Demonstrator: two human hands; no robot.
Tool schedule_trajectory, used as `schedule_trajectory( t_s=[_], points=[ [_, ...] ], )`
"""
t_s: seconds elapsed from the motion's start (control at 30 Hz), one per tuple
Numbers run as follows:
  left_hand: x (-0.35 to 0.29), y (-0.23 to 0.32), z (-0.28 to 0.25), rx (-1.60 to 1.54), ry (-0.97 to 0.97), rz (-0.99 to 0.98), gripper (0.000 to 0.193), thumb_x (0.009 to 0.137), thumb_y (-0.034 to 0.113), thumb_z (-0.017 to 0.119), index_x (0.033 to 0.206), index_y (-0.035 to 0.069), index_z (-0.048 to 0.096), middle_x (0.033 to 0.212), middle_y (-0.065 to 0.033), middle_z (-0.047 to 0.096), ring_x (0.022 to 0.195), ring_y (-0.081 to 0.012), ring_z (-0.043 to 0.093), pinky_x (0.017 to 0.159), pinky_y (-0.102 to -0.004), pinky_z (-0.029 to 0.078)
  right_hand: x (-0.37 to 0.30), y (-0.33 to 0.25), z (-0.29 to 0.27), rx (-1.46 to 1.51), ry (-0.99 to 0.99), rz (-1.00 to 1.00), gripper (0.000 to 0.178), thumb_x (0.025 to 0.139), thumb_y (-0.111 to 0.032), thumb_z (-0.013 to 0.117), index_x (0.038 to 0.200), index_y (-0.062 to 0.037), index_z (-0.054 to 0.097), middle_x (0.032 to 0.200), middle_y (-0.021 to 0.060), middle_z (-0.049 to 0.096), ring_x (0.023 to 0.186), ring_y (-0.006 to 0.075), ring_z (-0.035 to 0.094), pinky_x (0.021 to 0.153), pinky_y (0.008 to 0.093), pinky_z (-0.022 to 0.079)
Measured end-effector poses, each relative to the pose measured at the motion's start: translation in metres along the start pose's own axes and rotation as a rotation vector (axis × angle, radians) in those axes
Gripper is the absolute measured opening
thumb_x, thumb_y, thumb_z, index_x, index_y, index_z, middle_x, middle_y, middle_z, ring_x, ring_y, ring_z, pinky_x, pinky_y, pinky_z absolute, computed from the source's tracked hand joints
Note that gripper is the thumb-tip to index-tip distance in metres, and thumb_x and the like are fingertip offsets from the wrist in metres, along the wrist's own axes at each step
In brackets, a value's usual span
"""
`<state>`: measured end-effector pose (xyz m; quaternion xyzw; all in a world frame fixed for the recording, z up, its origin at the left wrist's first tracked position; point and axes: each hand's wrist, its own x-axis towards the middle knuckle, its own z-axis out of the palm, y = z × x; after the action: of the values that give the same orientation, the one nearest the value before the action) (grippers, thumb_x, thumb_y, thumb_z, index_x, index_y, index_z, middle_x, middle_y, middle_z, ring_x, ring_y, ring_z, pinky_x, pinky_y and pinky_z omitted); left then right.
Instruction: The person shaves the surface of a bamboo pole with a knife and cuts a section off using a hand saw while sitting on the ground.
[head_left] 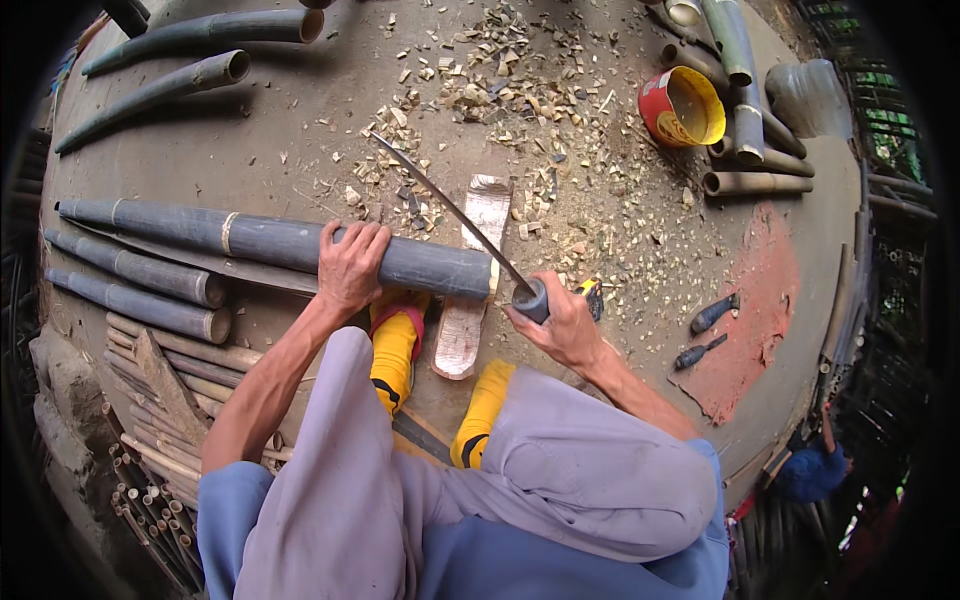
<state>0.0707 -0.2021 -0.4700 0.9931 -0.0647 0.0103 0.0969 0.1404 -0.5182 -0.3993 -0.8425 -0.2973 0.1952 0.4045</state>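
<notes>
A thick dark bamboo pole (440,268) lies crosswise in front of me, reaching to the far left. My left hand (350,266) is closed over it, a short way from its right end. That end rests across a pale, hewn wooden block (460,342) on the ground between my feet. My right hand (568,325) grips the dark round handle of a machete (450,205). Its long, narrow blade slants up and left, passing just by the pole's cut end and over the block. Whether blade and pole touch, I cannot tell.
Wood chips (510,80) litter the ground ahead. A red and yellow tin (682,107) stands at the right near more bamboo. Two dark-handled tools (714,313) lie by a reddish sheet (755,310). Other bamboo poles (150,300) lie at left. A person in blue (812,470) is far right.
</notes>
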Motion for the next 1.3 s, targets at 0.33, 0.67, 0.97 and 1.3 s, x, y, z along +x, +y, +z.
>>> schedule_trajectory(
  t_s=[0.33,0.67,0.97,1.3],
  points=[
    [0.053,-0.004,-0.026,-0.098,-0.625,-0.04,0.073,0.047,0.028,0.081,0.112,0.009,0.056,0.105,-0.0094,0.063,0.106,-0.0291,0.06,0.095,-0.0497,0.038,0.01,0.0,-0.008,-0.061,-0.058,0.037,0.044,0.082,-0.021,0.074,0.1,0.0014,0.042,0.075,0.0253,0.065,0.069,0.043,0.067,0.056,0.0479,0.053],
    [0.034,0.0,-0.017,-0.149,-0.472,-0.029,0.061,0.05,0.023,0.079,0.105,0.009,0.056,0.097,-0.0089,0.063,0.102,-0.0282,0.061,0.094,-0.0497,0.041,0.003,0.015,0.002,-0.094,-0.162,0.251,0.043,0.083,-0.025,0.075,0.098,0.0007,0.043,0.076,0.0271,0.065,0.071,0.0416,0.068,0.057,0.0437,0.054],
    [0.029,0.006,-0.012,-0.079,-0.371,-0.013,0.06,0.052,0.018,0.076,0.107,0.01,0.055,0.097,-0.0074,0.061,0.102,-0.0254,0.06,0.095,-0.0499,0.039,0.004,0.034,-0.002,-0.273,-0.258,0.239,0.042,0.083,-0.023,0.075,0.104,0.0014,0.048,0.076,0.0214,0.065,0.073,0.037,0.069,0.059,0.042,0.055],
    [0.024,0.011,-0.007,-0.019,-0.202,0.031,0.063,0.047,0.016,0.08,0.105,0.011,0.057,0.095,-0.0034,0.06,0.1,-0.0213,0.06,0.095,-0.0489,0.039,0.004,0.051,-0.001,-0.193,-0.268,0.367,0.04,0.083,-0.026,0.074,0.099,0.001,0.049,0.079,0.0238,0.066,0.069,0.0404,0.068,0.061,0.0461,0.055]
  ],
)
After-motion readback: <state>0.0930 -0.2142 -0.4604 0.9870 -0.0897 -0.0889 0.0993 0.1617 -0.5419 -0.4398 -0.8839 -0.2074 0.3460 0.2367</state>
